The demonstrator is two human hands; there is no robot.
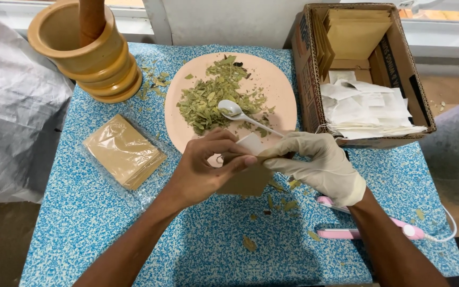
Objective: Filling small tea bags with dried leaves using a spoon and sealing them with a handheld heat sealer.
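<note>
Bare left hand (205, 167) fingers curled, pinching brown paper pouch (248, 178), gloved right hand (320, 162) gripping pouch top and white spoon (245, 117), pink plate (272, 79) of dried leaves at 12 o'clock on bench (107, 228).

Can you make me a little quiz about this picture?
1. True or false: the right hand wears a glove.
2. What lies on the plate? A) leaves and a spoon B) coins C) eggs
3. Fill in: both hands hold a brown ____.

Key: 1 true. 2 A. 3 packet, pinched by the left hand too.
</note>
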